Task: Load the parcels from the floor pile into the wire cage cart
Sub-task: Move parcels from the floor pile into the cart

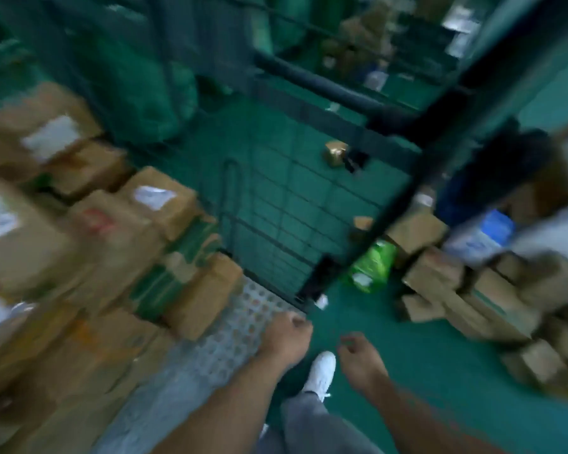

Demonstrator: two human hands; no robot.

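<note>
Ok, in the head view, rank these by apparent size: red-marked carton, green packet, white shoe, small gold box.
1. red-marked carton, clearly largest.
2. green packet.
3. white shoe, close to the packet in size and nearer the camera, so those two are unsure.
4. small gold box, smallest, though farthest away.

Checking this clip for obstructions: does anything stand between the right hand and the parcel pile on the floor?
Nothing visible does. Only bare green floor lies between the right hand and the cardboard parcels piled to its right, though the frame is blurred.
</note>
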